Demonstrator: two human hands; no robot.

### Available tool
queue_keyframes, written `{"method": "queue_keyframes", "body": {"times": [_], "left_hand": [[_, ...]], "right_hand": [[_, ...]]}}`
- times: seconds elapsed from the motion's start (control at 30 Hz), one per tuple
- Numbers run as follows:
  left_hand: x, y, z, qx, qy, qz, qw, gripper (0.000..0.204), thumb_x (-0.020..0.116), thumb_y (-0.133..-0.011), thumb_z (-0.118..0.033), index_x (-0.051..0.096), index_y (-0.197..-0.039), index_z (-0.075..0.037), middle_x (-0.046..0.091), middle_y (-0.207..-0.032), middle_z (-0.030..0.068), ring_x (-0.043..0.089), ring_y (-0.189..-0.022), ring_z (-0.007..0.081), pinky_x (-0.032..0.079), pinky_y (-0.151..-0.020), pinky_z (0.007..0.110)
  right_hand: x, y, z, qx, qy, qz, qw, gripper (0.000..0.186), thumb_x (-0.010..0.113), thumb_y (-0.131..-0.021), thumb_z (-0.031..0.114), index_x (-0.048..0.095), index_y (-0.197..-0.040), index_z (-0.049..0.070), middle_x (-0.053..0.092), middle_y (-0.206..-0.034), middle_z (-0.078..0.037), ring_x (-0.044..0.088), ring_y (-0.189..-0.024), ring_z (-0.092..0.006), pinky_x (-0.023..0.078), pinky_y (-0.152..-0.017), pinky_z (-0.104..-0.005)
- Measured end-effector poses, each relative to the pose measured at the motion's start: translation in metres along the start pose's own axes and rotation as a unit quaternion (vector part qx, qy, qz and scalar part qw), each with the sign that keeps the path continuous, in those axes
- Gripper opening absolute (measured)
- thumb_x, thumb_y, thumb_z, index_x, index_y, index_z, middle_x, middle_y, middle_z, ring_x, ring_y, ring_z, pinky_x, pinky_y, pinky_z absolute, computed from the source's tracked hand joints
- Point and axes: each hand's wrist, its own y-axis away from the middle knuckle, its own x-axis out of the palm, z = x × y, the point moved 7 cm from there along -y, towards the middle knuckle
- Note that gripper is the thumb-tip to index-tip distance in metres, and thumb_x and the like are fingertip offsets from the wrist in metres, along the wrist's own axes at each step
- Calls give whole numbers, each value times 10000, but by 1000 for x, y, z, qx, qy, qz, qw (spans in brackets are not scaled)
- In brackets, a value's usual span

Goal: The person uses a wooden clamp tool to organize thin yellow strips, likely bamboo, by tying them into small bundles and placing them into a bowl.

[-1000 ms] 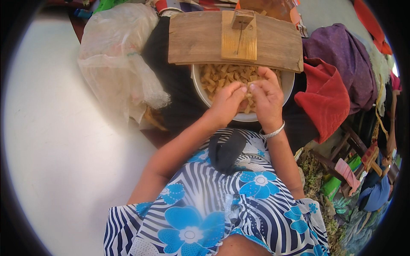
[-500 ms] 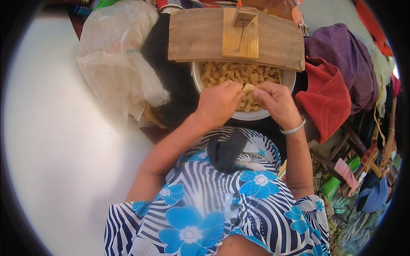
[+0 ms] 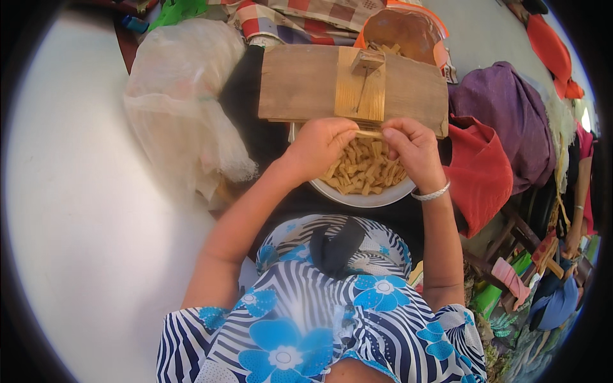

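A narrow tan strip (image 3: 369,134) stretches between my two hands, just in front of the near edge of a wooden board. My left hand (image 3: 321,148) pinches one end, and my right hand (image 3: 412,150) pinches the other. Below them, a white bowl (image 3: 371,202) holds many small tan pieces (image 3: 365,171) that look folded or knotted. The brown board (image 3: 297,83) lies across the bowl's far part and hides it. On its middle is a paler wooden block (image 3: 350,92) with a small upright wooden piece and a thin dark line, perhaps a nail or its shadow.
Left of the board stands a whitish translucent plastic bag (image 3: 182,89). An orange-rimmed container (image 3: 408,25) with similar tan pieces sits behind the board. Red cloth (image 3: 482,175) and purple cloth (image 3: 507,124) lie to the right. Another person's arm (image 3: 581,198) shows at the far right.
Both hands have moved from over the bowl's pieces up to the board's near edge. The held piece now appears as a drawn-out strip. The view has shifted, showing more behind the board.
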Motion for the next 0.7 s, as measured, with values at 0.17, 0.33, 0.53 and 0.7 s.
{"method": "queue_keyframes", "body": {"times": [0.17,0.33,0.53,0.7], "left_hand": [[-16,-27,21,-81,129,-12,988,168,550,-948,-141,636,-982,0,607,-744,20,538,-692,91,451,-644,263],[-25,-31,24,-159,210,-47,963,153,566,-936,-137,637,-937,-1,609,-734,6,520,-660,81,433,-616,249],[-21,-34,43,-122,216,-93,964,122,619,-919,-167,662,-907,-53,596,-716,-23,454,-576,23,359,-515,181],[-27,-41,35,-107,205,-91,969,137,590,-925,-145,647,-907,-23,591,-717,-11,494,-649,59,404,-597,225]], "right_hand": [[3,-22,18,-31,33,-43,998,130,624,-892,111,658,-925,-10,574,-692,21,490,-568,-46,398,-507,-206],[2,-29,17,-31,-5,-38,999,94,614,-891,93,654,-892,9,566,-684,26,491,-577,-46,393,-510,-204],[1,-33,13,-52,-5,-56,997,68,618,-886,77,653,-885,18,573,-692,28,489,-581,-44,395,-512,-205],[0,-40,13,-52,-16,-74,996,65,632,-886,83,654,-891,22,580,-706,30,489,-595,-40,397,-517,-206]]}}
